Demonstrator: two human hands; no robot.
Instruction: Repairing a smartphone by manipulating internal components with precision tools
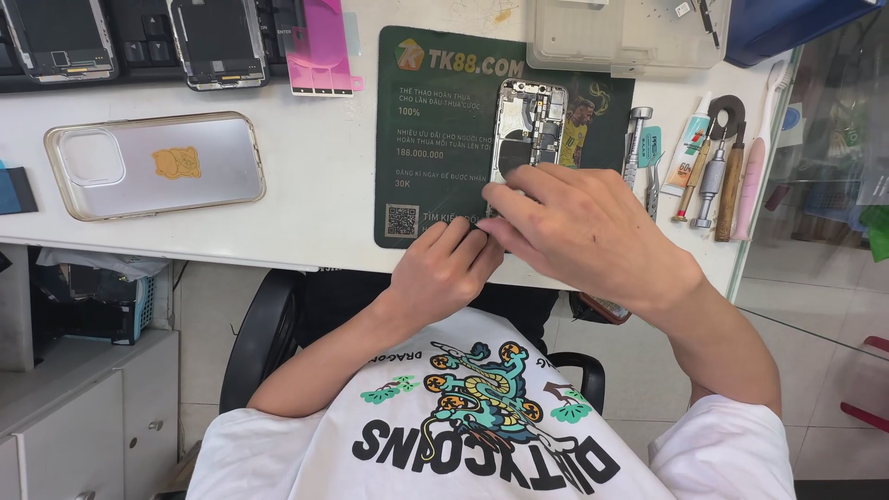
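Pinching opened phone (525, 125) | left hand (447, 273) | right hand (583, 231) | green mat (435, 139)

Clear phone case (156, 165), pink sheet (318, 46)

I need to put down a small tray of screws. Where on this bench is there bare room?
Bare white top lies between the clear case and the green mat, and along the front edge below the case. It is crowded right of the mat, where the tools lie, and at the opened phone, where both hands work.
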